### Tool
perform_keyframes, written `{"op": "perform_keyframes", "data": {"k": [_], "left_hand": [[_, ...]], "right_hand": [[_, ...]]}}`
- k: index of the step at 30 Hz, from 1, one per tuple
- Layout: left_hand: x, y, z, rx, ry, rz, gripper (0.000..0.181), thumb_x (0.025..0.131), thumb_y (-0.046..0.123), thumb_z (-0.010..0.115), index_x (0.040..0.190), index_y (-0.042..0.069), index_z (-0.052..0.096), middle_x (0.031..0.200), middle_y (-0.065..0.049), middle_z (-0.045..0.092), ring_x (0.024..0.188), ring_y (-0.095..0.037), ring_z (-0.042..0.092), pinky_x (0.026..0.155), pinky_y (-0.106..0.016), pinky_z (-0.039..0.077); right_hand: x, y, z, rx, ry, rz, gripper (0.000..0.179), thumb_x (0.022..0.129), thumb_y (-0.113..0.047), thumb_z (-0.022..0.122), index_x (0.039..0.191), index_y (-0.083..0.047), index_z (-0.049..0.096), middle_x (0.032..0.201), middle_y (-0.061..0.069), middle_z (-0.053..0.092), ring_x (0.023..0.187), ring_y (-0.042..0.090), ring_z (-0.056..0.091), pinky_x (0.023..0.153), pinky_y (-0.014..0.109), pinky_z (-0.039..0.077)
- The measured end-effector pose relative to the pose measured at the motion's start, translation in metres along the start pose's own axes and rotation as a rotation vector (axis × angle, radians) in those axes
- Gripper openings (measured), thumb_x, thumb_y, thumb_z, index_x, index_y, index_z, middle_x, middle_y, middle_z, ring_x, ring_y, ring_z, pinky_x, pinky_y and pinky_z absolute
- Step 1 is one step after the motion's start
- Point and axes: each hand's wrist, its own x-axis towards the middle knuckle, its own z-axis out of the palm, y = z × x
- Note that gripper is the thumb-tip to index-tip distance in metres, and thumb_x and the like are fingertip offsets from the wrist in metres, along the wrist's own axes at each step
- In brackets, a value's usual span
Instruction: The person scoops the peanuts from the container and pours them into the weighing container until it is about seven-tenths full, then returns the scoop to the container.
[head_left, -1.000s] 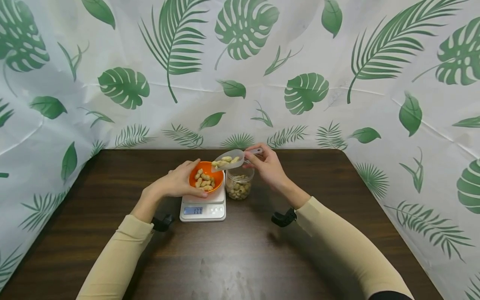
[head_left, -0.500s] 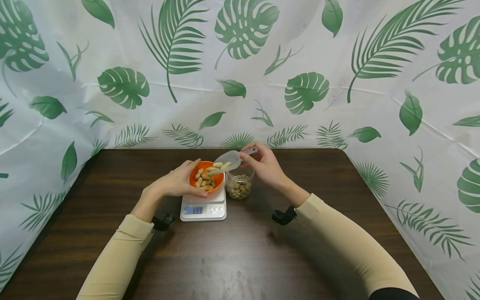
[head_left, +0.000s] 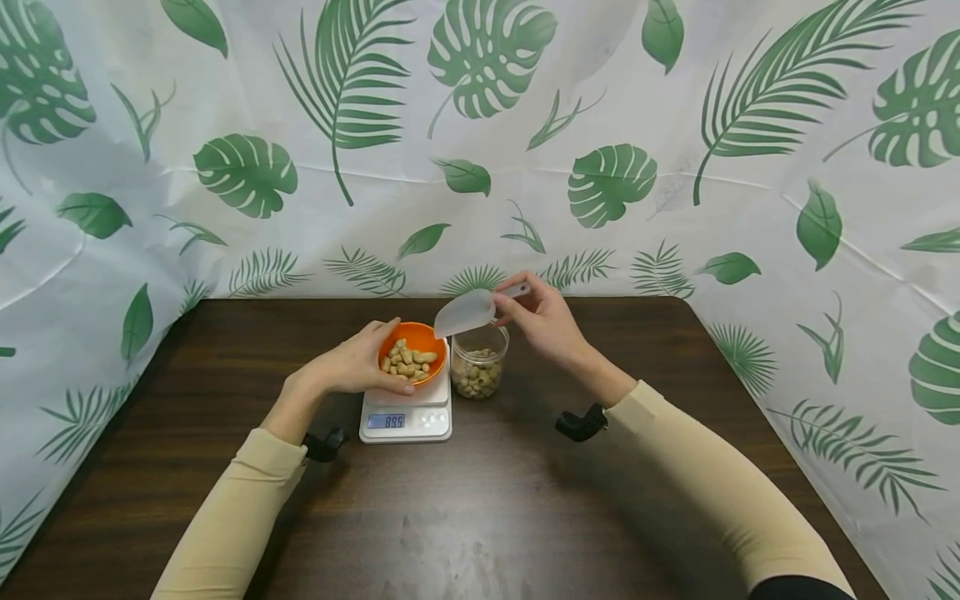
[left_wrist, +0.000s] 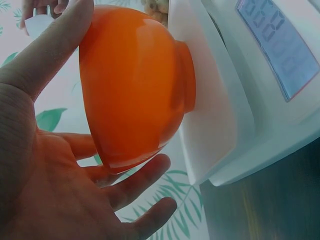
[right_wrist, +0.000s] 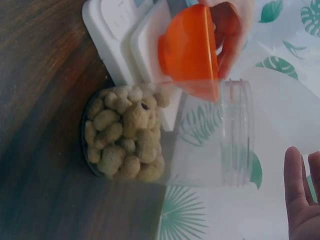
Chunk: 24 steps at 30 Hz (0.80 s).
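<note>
Two hands work at a digital scale (head_left: 431, 427) on a dark tabletop (head_left: 480, 517). The left hand (head_left: 348, 360) is partly open around an orange bowl (head_left: 426, 335), with its thumb on the near side and its fingers spread along the far side. This grip probably steadies the bowl, which stands on the scale's white platform (head_left: 381, 398) so that its contents register on the display (head_left: 386, 421). The right hand (head_left: 551, 325) is nearly closed, pinching the handle of a translucent scoop (head_left: 465, 313). The scoop is held over the jar mouth with its lip close to the bowl's rim, apparently to keep the path between the two short; no peanuts show in it. The clear jar (right_wrist: 195, 167) stands upright just beside the scale, presumably for easy reach. The bowl is smooth, glossy and footed; its peanuts (head_left: 407, 360) are tan and unshelled, heaped toward the near side. Similar nuts (right_wrist: 130, 135) fill the jar's lower part.
</note>
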Motion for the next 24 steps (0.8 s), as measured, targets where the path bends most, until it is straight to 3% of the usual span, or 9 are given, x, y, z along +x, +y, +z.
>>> {"op": "perform_keyframes", "data": {"k": [7, 13, 16, 20, 24], "left_hand": [[0.001, 0.001, 0.0, 0.005, -0.009, -0.011, 0.121, 0.078, 0.048, 0.088, 0.161, -0.005, 0.018, 0.153, -0.025, 0.034, 0.13, -0.039, 0.048, 0.11, -0.057, 0.037], [0.001, 0.001, -0.001, 0.028, -0.023, -0.034, 0.123, 0.077, 0.052, 0.088, 0.162, -0.002, 0.017, 0.156, -0.023, 0.033, 0.131, -0.039, 0.046, 0.11, -0.06, 0.037], [0.001, 0.002, 0.0, 0.052, -0.023, -0.037, 0.123, 0.077, 0.054, 0.086, 0.162, -0.002, 0.018, 0.158, -0.024, 0.03, 0.137, -0.042, 0.039, 0.11, -0.067, 0.03], [0.004, 0.003, 0.001, 0.077, 0.008, -0.029, 0.118, 0.08, 0.055, 0.083, 0.162, 0.0, 0.021, 0.161, -0.025, 0.026, 0.143, -0.046, 0.031, 0.108, -0.076, 0.02], [0.008, 0.004, 0.001, 0.073, 0.067, -0.012, 0.107, 0.085, 0.057, 0.077, 0.162, 0.002, 0.026, 0.162, -0.022, 0.026, 0.144, -0.044, 0.03, 0.109, -0.077, 0.016]], "right_hand": [[0.0, -0.007, -0.015, -0.02, 0.008, -0.007, 0.022, 0.105, -0.009, 0.06, 0.122, 0.005, 0.058, 0.116, 0.021, 0.064, 0.089, 0.043, 0.068, 0.083, 0.04, 0.057], [0.0, -0.016, -0.029, -0.056, 0.01, 0.005, 0.022, 0.106, -0.014, 0.06, 0.122, 0.002, 0.057, 0.115, 0.019, 0.064, 0.088, 0.036, 0.07, 0.088, 0.041, 0.055], [0.0, -0.018, -0.034, -0.08, 0.0, 0.017, 0.024, 0.107, -0.015, 0.059, 0.123, 0.002, 0.057, 0.115, 0.019, 0.066, 0.088, 0.034, 0.071, 0.09, 0.042, 0.054], [0.001, -0.021, -0.039, -0.125, -0.019, 0.02, 0.024, 0.107, -0.016, 0.059, 0.123, 0.002, 0.057, 0.114, 0.019, 0.067, 0.086, 0.033, 0.071, 0.09, 0.046, 0.054], [0.003, -0.024, -0.043, -0.168, -0.044, 0.024, 0.024, 0.106, -0.016, 0.059, 0.122, 0.001, 0.057, 0.112, 0.018, 0.066, 0.084, 0.027, 0.071, 0.086, 0.045, 0.055]]}}
